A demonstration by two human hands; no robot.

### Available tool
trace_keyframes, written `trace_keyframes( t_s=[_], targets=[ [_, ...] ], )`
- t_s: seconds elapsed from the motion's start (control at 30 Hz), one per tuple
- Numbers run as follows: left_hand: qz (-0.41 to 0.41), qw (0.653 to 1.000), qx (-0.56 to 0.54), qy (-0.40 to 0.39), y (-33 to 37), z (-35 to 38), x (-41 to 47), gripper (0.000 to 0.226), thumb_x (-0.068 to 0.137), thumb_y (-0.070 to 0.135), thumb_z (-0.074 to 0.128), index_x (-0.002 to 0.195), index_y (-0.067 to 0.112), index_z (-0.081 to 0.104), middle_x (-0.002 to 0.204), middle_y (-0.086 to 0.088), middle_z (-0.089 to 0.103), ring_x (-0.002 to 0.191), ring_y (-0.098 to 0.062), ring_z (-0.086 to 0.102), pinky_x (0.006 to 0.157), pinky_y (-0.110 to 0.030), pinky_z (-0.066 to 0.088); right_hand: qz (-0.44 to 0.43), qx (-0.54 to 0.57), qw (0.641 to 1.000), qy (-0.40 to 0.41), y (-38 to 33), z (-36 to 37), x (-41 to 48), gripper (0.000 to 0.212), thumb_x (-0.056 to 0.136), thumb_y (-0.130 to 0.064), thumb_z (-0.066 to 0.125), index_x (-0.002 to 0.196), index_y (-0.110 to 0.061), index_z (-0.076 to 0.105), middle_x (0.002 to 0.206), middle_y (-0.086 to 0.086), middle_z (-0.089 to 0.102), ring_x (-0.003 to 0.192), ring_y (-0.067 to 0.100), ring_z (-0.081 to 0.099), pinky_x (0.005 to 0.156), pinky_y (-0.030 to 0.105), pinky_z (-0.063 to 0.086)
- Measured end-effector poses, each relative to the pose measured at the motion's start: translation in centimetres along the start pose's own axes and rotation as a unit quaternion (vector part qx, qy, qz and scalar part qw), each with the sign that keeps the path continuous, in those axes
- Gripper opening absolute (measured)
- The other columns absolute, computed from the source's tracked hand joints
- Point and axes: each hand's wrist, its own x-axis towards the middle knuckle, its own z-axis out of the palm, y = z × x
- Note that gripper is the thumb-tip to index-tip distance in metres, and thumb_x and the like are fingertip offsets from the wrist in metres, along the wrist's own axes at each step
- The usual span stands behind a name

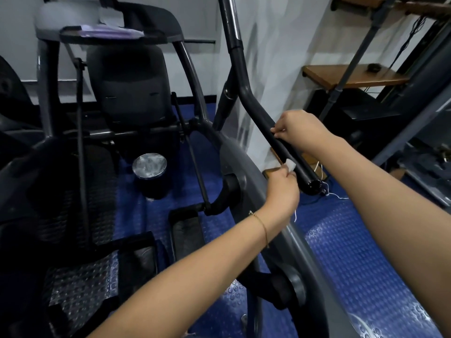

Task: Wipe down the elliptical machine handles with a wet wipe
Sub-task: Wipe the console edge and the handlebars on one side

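Two hands (280, 191) (299, 129) clamped on one handle (275, 140), one wipe (291, 164) (left-held).

A home gym corner: an elliptical machine (136, 98) on blue studded floor matting (353, 252), wooden shelves (349, 75) beside.

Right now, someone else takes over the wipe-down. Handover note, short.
Left hand: pinching the white wet wipe against the black foam grip of the handle, a little above its end cap.
Right hand: fingers closed on the same grip higher up, steadying it.
Done: cannot tell how much of this grip has been wiped; no clear wet streak visible.
Left: finish this grip down to the end cap and up along the bar, then the other handle, which is out of view.
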Motion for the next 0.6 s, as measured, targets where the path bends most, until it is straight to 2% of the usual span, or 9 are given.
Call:
trace_keyframes(
  t_s=[0.1, 0.2, 0.23, 0.27, 0.3, 0.33, 0.43, 0.5, 0.6],
  targets=[
    [0.013, 0.999, 0.02, -0.029, -1.1, 0.2, -1.7, 0.03, 0.101, 0.007, 0.032, 0.114, -0.007, 0.055, 0.066, 0.0, 0.046, 0.066, -0.013, 0.043, 0.072, -0.027, 0.04, -0.002, 0.001, 1.0, 0.003, 0.2, -0.1, 0.0, 0.022, 0.09, -0.02, 0.059, 0.107, -0.013, 0.071, 0.111, 0.009, 0.065, 0.104, 0.03, 0.058, 0.073, 0.027, 0.039],
    [0.097, 0.985, 0.134, -0.042, -1.5, -0.2, -2.9, 0.04, 0.103, 0.012, 0.03, 0.14, 0.003, 0.038, 0.076, 0.01, 0.049, 0.065, 0.001, 0.045, 0.061, -0.005, 0.037, 0.002, 0.007, 1.0, -0.004, 0.1, -0.1, 0.0, 0.023, 0.091, -0.02, 0.058, 0.109, -0.014, 0.07, 0.111, 0.008, 0.066, 0.102, 0.029, 0.06, 0.071, 0.025, 0.036],
    [0.14, 0.974, 0.17, -0.055, -2.0, -0.5, -3.4, 0.044, 0.103, 0.011, 0.029, 0.147, 0.008, 0.028, 0.101, 0.006, 0.058, 0.086, -0.001, 0.056, 0.075, -0.003, 0.04, 0.002, 0.01, 1.0, -0.007, 0.1, -0.1, 0.0, 0.023, 0.091, -0.02, 0.058, 0.11, -0.014, 0.07, 0.11, 0.007, 0.066, 0.101, 0.028, 0.06, 0.071, 0.025, 0.037],
    [0.193, 0.957, 0.2, -0.077, -2.8, -0.8, -3.9, 0.05, 0.103, 0.008, 0.029, 0.151, 0.013, 0.016, 0.137, 0.001, 0.047, 0.121, -0.007, 0.049, 0.098, -0.005, 0.034, 0.001, 0.013, 1.0, -0.007, 0.1, -0.1, 0.0, 0.023, 0.091, -0.021, 0.058, 0.109, -0.014, 0.07, 0.11, 0.007, 0.067, 0.101, 0.028, 0.06, 0.071, 0.025, 0.038],
    [0.248, 0.935, 0.234, -0.095, -3.6, -1.2, -4.4, 0.056, 0.102, 0.005, 0.029, 0.151, 0.016, 0.007, 0.155, 0.001, 0.021, 0.141, -0.008, 0.024, 0.111, -0.008, 0.018, -0.001, 0.014, 1.0, -0.007, 0.1, -0.1, 0.0, 0.022, 0.091, -0.021, 0.058, 0.109, -0.015, 0.071, 0.11, 0.007, 0.067, 0.101, 0.027, 0.06, 0.072, 0.026, 0.039],
    [0.301, 0.908, 0.277, -0.094, -4.4, -1.4, -4.6, 0.059, 0.1, 0.002, 0.03, 0.15, 0.016, 0.003, 0.158, 0.001, 0.005, 0.145, -0.008, 0.008, 0.114, -0.011, 0.011, -0.002, 0.014, 1.0, -0.007, 0.1, -0.2, -0.1, 0.022, 0.091, -0.021, 0.058, 0.109, -0.014, 0.071, 0.109, 0.007, 0.067, 0.101, 0.027, 0.06, 0.073, 0.026, 0.04],
    [0.407, 0.835, 0.365, -0.058, -5.9, -2.0, -2.8, 0.062, 0.091, 0.004, 0.027, 0.148, 0.009, 0.005, 0.155, -0.012, 0.009, 0.143, -0.022, 0.015, 0.106, -0.026, 0.037, 0.002, 0.025, 1.0, -0.008, 0.2, -0.3, -0.2, 0.023, 0.091, -0.021, 0.059, 0.109, -0.013, 0.071, 0.109, 0.006, 0.068, 0.1, 0.025, 0.061, 0.072, 0.023, 0.037],
    [0.393, 0.835, 0.383, -0.054, -5.1, -2.2, -1.8, 0.064, 0.085, 0.004, 0.024, 0.148, 0.004, 0.01, 0.153, -0.018, 0.017, 0.141, -0.029, 0.021, 0.093, -0.033, 0.048, 0.0, 0.032, 0.999, -0.011, 0.1, -0.4, 0.0, 0.023, 0.091, -0.021, 0.059, 0.109, -0.013, 0.071, 0.109, 0.006, 0.068, 0.1, 0.025, 0.061, 0.073, 0.023, 0.038],
    [0.394, 0.821, 0.409, -0.065, -5.2, -2.5, -1.9, 0.061, 0.083, 0.0, 0.025, 0.144, -0.007, 0.022, 0.152, -0.022, 0.021, 0.14, -0.031, 0.025, 0.098, -0.031, 0.045, 0.001, 0.034, 0.999, -0.018, 0.1, -0.5, 0.1, 0.023, 0.091, -0.02, 0.059, 0.11, -0.013, 0.07, 0.107, 0.006, 0.068, 0.097, 0.024, 0.062, 0.071, 0.023, 0.037]
  ],
)
